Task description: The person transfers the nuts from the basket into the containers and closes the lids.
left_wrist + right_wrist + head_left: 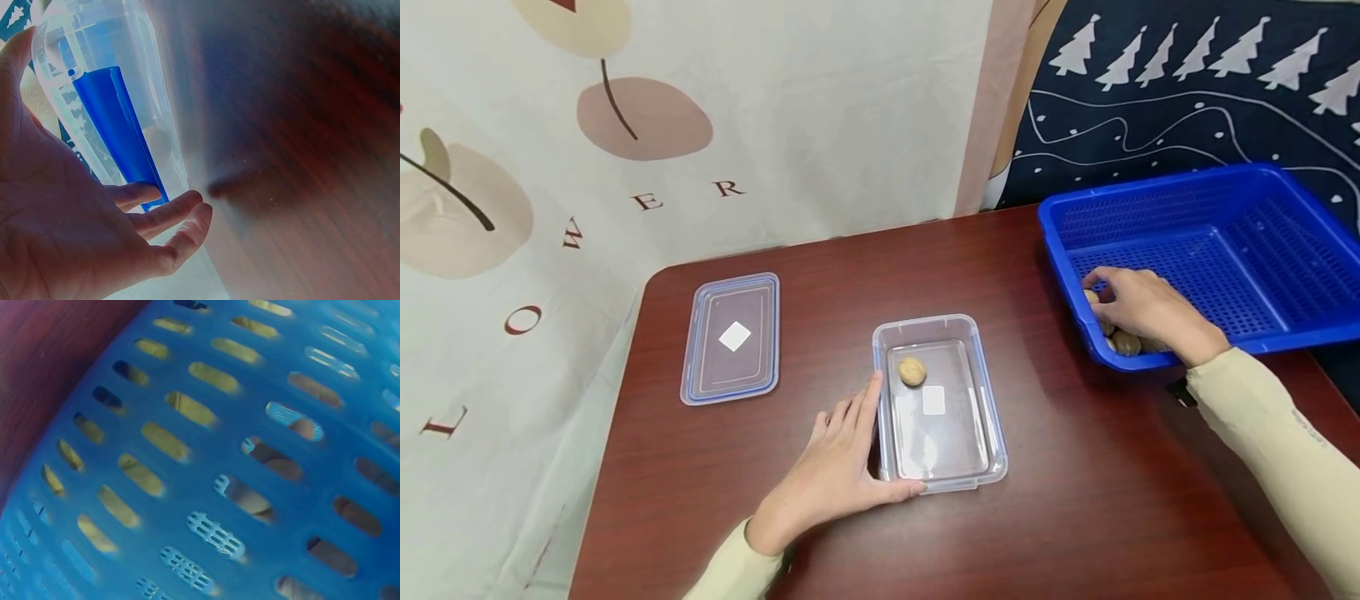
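Observation:
A clear plastic container (988, 408) lies open-topped on the table, with one walnut (912, 372) inside near its left wall. My left hand (838, 458) rests against its near left corner, fingers straight along the side and thumb on the near edge. The left wrist view shows the container's blue clasp (115, 119) beside those fingers. Inside the blue basket (1247, 343), my right hand (1142, 304) pinches a walnut (1091, 297) at the left wall. More walnuts (1126, 342) lie below that hand. In the right wrist view the slotted basket wall (169, 487) covers most of the hand.
The container's clear lid (752, 367), with a white label, lies flat on the table (820, 283) to the left. A pale printed curtain (850, 100) hangs behind, and a dark cloth with white trees (1150, 125) hangs behind the basket.

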`<state>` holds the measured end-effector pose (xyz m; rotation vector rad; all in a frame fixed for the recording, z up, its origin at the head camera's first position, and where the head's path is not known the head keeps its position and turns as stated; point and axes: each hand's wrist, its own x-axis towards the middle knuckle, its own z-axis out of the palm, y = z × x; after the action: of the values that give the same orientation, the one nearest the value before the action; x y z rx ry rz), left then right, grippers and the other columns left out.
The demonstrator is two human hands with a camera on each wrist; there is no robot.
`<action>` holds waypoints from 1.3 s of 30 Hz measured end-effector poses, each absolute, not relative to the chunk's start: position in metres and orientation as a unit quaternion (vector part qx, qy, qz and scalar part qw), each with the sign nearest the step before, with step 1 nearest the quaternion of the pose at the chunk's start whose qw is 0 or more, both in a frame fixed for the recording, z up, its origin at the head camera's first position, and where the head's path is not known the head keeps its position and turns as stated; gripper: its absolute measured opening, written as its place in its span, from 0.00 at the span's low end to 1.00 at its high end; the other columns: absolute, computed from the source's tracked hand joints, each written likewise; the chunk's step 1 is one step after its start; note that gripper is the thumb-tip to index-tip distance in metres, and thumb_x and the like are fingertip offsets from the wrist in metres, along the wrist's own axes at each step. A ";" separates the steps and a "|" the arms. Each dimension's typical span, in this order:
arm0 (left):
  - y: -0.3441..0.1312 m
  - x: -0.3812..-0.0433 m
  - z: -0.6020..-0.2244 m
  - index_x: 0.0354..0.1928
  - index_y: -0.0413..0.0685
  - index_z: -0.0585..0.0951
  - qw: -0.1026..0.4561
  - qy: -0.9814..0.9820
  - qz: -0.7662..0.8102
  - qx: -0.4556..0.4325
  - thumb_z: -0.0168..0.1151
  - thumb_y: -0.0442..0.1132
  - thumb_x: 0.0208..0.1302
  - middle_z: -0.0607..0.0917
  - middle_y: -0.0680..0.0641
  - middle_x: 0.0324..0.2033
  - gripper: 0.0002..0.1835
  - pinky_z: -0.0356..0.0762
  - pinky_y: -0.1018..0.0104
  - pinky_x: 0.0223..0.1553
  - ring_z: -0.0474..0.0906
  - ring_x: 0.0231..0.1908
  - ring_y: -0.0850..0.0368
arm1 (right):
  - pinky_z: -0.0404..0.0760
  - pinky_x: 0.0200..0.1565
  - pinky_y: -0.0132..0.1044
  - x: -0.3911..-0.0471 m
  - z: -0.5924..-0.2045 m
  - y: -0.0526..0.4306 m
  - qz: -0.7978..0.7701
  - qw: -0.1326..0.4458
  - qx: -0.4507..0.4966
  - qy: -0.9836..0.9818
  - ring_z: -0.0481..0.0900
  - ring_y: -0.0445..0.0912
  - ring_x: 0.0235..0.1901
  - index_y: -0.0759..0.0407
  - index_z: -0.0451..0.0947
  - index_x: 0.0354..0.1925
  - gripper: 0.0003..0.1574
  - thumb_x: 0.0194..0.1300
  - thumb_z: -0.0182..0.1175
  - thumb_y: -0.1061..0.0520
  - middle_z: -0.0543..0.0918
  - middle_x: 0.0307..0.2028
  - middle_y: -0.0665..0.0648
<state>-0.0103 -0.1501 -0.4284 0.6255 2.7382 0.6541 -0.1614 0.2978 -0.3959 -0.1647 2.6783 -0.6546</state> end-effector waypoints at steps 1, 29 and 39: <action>-0.150 -0.011 -0.428 0.90 0.51 0.38 0.129 0.941 0.225 0.216 0.69 0.84 0.53 0.66 0.37 0.79 0.78 0.60 0.27 0.69 0.63 0.76 0.40 | 0.78 0.49 0.65 -0.162 -0.396 0.297 -0.231 0.188 -0.056 0.953 0.83 0.62 0.43 0.67 0.75 0.68 0.26 0.81 0.60 0.54 0.85 0.48 0.71; -0.150 -0.005 -0.427 0.90 0.49 0.41 0.131 0.940 0.235 0.209 0.69 0.85 0.51 0.64 0.42 0.82 0.79 0.58 0.25 0.69 0.62 0.77 0.40 | 0.68 0.23 0.42 -0.138 -0.392 0.298 -0.290 -0.008 -0.062 0.955 0.79 0.55 0.29 0.66 0.82 0.61 0.23 0.75 0.70 0.54 0.88 0.46 0.70; -0.151 -0.008 -0.426 0.90 0.50 0.41 0.120 0.942 0.233 0.211 0.69 0.85 0.51 0.68 0.38 0.79 0.79 0.59 0.25 0.68 0.64 0.76 0.41 | 0.64 0.27 0.32 -0.122 -0.388 0.291 -0.307 -0.130 -0.040 0.942 0.73 0.46 0.27 0.63 0.85 0.60 0.26 0.69 0.77 0.53 0.88 0.42 0.65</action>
<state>-0.0079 -0.1506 -0.4262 0.6173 2.7521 0.6812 -0.1219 0.2908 -0.3882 -0.1369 3.2317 -1.0550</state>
